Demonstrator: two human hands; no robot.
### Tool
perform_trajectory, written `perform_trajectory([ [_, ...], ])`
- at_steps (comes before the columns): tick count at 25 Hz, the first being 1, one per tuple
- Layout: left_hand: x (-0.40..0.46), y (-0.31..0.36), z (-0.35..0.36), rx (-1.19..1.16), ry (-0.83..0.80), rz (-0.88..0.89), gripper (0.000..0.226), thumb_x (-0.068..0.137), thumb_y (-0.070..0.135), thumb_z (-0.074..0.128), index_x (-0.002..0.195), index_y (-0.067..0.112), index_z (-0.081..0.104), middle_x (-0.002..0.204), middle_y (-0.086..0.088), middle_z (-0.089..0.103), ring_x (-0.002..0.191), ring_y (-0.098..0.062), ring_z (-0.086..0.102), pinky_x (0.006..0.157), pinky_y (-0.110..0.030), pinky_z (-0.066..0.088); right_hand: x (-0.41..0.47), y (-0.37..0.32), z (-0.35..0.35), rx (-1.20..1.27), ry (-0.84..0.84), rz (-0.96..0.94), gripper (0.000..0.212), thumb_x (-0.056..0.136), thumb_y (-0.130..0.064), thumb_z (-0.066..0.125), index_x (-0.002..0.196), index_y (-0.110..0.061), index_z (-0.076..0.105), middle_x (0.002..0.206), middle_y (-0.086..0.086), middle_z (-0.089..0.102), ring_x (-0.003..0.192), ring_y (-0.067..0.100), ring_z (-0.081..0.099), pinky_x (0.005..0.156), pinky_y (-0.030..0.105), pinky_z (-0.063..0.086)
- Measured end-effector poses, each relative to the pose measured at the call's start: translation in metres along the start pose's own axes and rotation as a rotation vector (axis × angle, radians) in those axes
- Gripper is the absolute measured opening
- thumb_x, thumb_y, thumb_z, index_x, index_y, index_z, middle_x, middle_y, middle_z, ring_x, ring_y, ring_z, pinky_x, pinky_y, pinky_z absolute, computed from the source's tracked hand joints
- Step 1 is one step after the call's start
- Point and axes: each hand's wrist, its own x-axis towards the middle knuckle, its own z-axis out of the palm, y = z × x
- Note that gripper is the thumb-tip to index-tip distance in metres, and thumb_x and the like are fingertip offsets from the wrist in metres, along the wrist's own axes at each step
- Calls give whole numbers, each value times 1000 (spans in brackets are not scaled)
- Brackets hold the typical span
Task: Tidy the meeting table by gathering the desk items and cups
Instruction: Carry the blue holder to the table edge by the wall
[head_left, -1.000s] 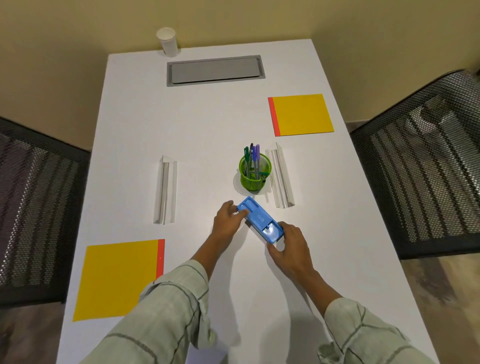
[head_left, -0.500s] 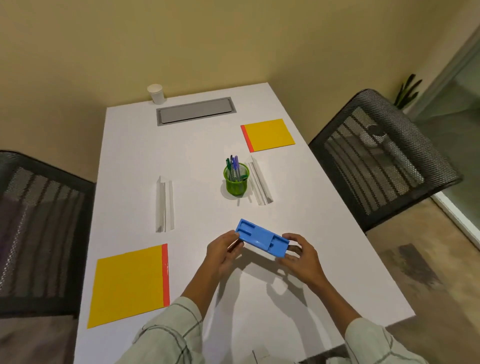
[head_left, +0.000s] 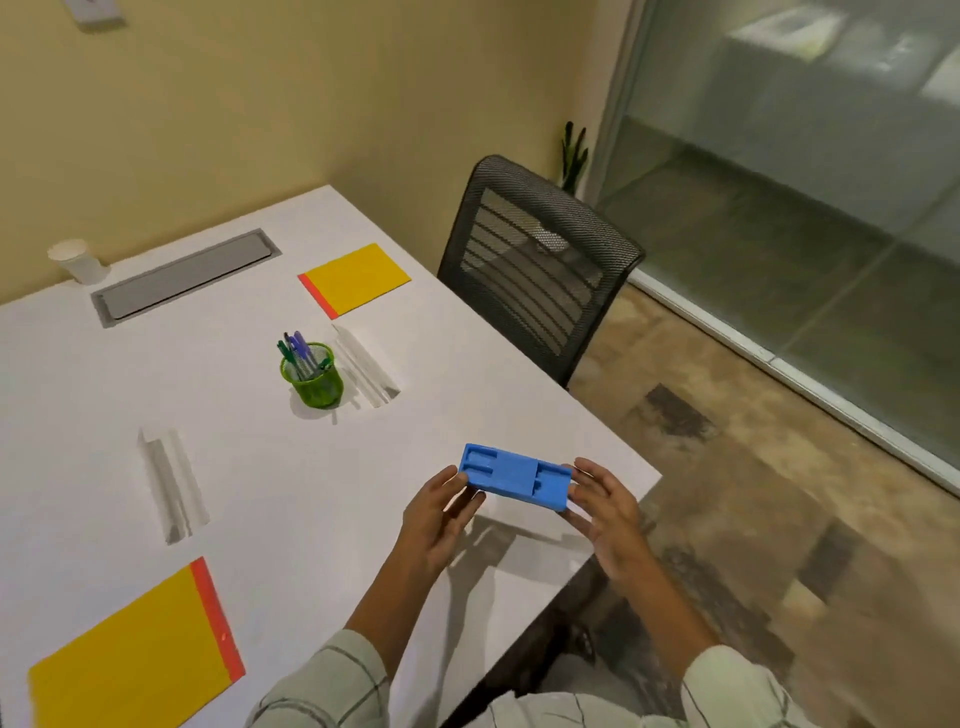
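Note:
I hold a blue plastic desk organiser lifted above the white table, near its right edge. My left hand grips its left end and my right hand grips its right end. A green mesh pen cup with several pens stands mid-table. Two clear acrylic name stands lie flat, one beside the pen cup and one to the left. Two yellow notepads with red edges lie on the table, one far right, one near left. A white paper cup stands at the far edge.
A grey cable hatch is set into the table near the far end. A black mesh chair stands at the table's right side. Beyond it are a small plant, a glass partition and open floor.
Both hands lifted the blue organiser off the table and carried it toward the right edge. The camera swung right, bringing the chair, floor and glass wall into view.

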Motion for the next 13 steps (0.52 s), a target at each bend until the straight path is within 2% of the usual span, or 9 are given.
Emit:
perform_trajectory([
  [4,-1,-41,51,50,-58,-49,46,82,0,72,125,-4,57,119,-21,67,107,-33,68,85,-41,59,-16,-21,-49,201,135,-5,27,93,-10,56,120,-9,61,116,11,69,104,28,67,87,45,55],
  [8,2,-85,103,108,-97,-78,41,81,1,72,120,-2,59,117,-22,68,106,-32,68,93,-44,56,-25,-45,-105,373,183,-2,35,80,-17,55,114,-10,62,107,10,71,89,22,71,70,35,59],
  [11,10,-131,147,198,-85,-57,37,85,0,68,120,-3,58,116,-23,67,106,-33,68,98,-46,52,-26,-62,-161,333,192,-28,24,89,-12,51,110,-14,62,108,9,68,90,21,67,74,36,54],
  [12,12,-149,161,231,-84,-42,35,86,0,67,120,-4,58,117,-23,67,105,-33,68,97,-45,52,-25,-68,-181,265,189,-54,25,86,-11,58,110,-16,62,110,8,67,92,20,67,76,35,54],
  [13,14,-170,178,266,-90,-24,31,88,0,65,118,-4,59,117,-22,67,104,-31,68,95,-44,54,-24,-76,-206,160,183,-88,35,78,-9,69,111,-17,63,113,7,67,94,19,67,76,35,56],
])
